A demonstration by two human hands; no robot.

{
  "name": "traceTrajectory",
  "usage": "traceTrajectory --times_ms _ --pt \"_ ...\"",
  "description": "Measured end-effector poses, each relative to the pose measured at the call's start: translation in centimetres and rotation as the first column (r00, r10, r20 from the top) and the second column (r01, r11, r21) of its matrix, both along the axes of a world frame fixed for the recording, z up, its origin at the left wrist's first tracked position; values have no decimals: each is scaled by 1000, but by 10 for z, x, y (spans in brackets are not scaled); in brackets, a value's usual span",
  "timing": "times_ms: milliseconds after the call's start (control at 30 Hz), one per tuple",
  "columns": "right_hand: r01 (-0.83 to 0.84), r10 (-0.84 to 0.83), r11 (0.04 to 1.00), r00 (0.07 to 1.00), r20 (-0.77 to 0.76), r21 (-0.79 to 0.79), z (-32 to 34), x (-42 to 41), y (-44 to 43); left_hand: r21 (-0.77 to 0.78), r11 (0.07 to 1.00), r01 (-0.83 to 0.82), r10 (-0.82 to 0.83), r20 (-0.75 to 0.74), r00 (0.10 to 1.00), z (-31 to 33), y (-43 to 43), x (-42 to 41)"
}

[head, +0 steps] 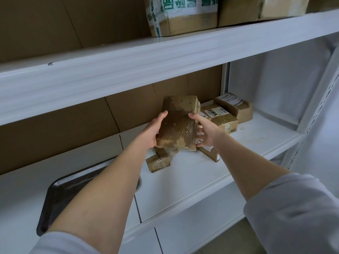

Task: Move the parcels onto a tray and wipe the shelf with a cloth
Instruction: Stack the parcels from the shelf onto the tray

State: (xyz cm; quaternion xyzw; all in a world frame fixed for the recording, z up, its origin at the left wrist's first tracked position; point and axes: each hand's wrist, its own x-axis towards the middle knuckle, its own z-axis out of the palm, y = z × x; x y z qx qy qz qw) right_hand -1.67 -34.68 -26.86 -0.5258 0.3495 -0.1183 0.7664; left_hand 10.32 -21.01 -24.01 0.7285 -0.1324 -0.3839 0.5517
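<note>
Parcel [178,123] held tilted just above shelf [201,173] | left grip [156,132] and right grip [206,133] clasp its opposite long sides, likely steadying a bulky load | tray [55,202] lies lower left, probably its destination | other parcels [222,118] on shelf; wiping not begun

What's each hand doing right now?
Left hand: grips the brown parcel on its left side.
Right hand: grips the same parcel's right side.
</note>
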Motion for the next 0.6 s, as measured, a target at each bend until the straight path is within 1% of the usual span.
traceTrajectory --times_ms 133,300,433,533,600 --pt "-10 10 1000 1000 3 -27 3 -2 2 12 1000 -11 10 24 1000 0 1 -2" --pt "-10 9 1000 999 49 18 5 -7 2 -33 999 -42 41 -8 999 1 -1 -2" --pt "-17 7 994 996 90 110 6 -11 3 -12 1000 15 -15 -40 999 -3 6 2" --pt "28 -51 983 991 127 179 5 -12 3 -9 997 79 -79 -77 994 -6 12 4" --pt "46 -74 980 988 139 195 5 -13 3 -11 994 105 -106 -72 992 -5 14 3"
